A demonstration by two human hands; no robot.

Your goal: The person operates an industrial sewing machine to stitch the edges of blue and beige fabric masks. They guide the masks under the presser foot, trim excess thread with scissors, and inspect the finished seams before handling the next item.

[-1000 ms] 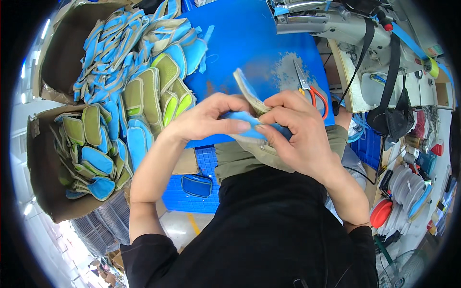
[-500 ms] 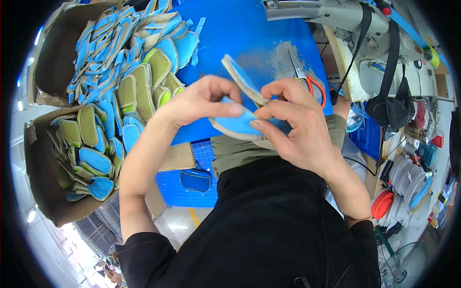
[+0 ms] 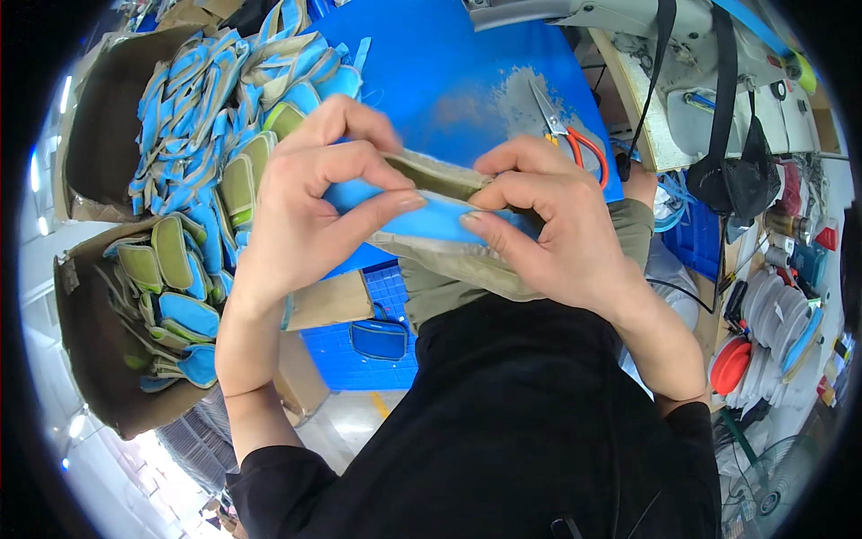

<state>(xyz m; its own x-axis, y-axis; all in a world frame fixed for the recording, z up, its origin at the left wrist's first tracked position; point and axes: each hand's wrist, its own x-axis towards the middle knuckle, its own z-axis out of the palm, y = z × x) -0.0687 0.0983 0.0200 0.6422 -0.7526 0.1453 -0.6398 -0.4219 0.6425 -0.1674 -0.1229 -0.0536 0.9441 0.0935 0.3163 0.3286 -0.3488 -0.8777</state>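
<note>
Between my two hands, above my lap and the near edge of the blue table, is a light-blue fabric pouch (image 3: 437, 222) with beige edging and an olive-green side. My left hand (image 3: 328, 193) pinches its left part between thumb and fingers, its fingertips slightly blurred. With thumb and bent fingers, my right hand (image 3: 548, 216) grips the other end. The edges spread apart between the hands, showing the olive-green cloth. Behind the right hand, orange-handled scissors (image 3: 575, 144) lie on the blue table (image 3: 431, 54), beside a greyish worn patch.
At the left, a pile of blue and green fabric pieces (image 3: 193, 117) covers the table's side. A cardboard box (image 3: 90, 359) below holds more pouches. A sewing machine (image 3: 620, 22) stands at the far right. Below the table is a blue crate (image 3: 337, 364) with a dark-blue pouch (image 3: 379, 340).
My left hand has risen and moved left, taking a new grip on the pouch. The raised flap has come down, and the pouch is now stretched lengthwise between both hands.
</note>
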